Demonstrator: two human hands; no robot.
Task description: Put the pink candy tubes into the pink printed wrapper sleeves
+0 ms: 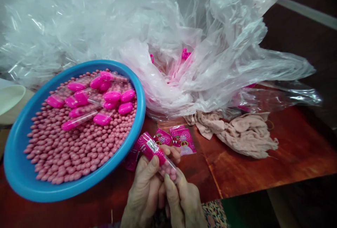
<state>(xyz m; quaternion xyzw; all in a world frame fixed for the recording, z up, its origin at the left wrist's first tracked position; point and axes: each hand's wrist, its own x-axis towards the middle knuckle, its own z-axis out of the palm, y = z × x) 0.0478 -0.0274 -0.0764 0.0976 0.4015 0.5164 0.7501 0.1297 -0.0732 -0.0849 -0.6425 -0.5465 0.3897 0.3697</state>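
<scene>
A clear tube of pink balls with a bright pink printed label around its upper part is held between both hands near the table's front edge. My left hand grips it with the thumb on the label's lower part. My right hand pinches the lower end, where the balls show through. Just beyond the fingers, more pink printed labels lie on the table. To the left stands a blue basin of loose pink balls, with several filled tubes with pink ends on top.
Large clear plastic bags fill the back, with pink pieces inside an open one. A crumpled beige cloth lies right of the labels on the reddish-brown table. A pale container stands at the far left.
</scene>
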